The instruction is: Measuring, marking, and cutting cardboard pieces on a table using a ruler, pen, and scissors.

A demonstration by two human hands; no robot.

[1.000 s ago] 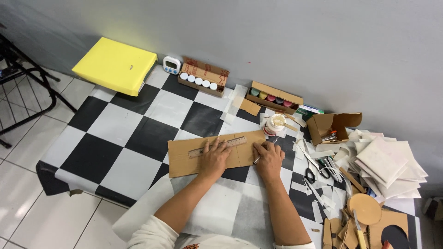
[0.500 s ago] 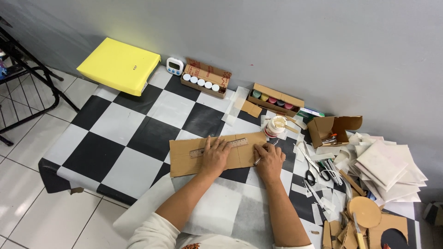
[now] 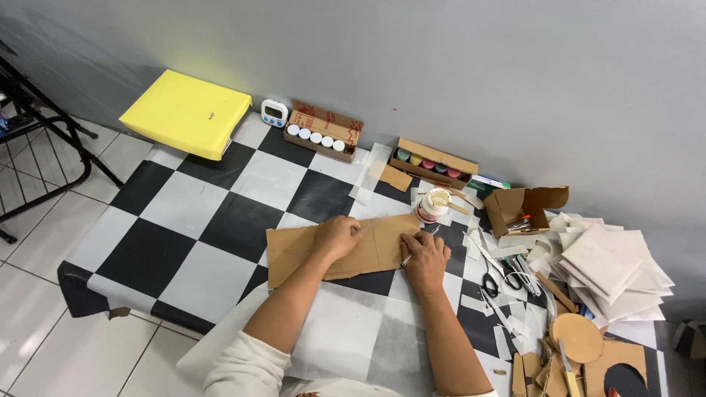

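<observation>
White sleeve pushed up above the left elbow, bare forearms, bare left hand point(image 3: 337, 237), bare right hand point(image 3: 425, 256)

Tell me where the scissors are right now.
In the head view, the scissors lie right of the right hand, among paper scraps on the checkered mat.

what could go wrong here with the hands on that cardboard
The left hand presses flat on the cardboard sheet close to where the right hand works a thin tool along it; a slip could nick the fingers. The open white pot sits right beside the sheet's far corner, so a nudge might tip it. Scissors lie near the right forearm.
</observation>
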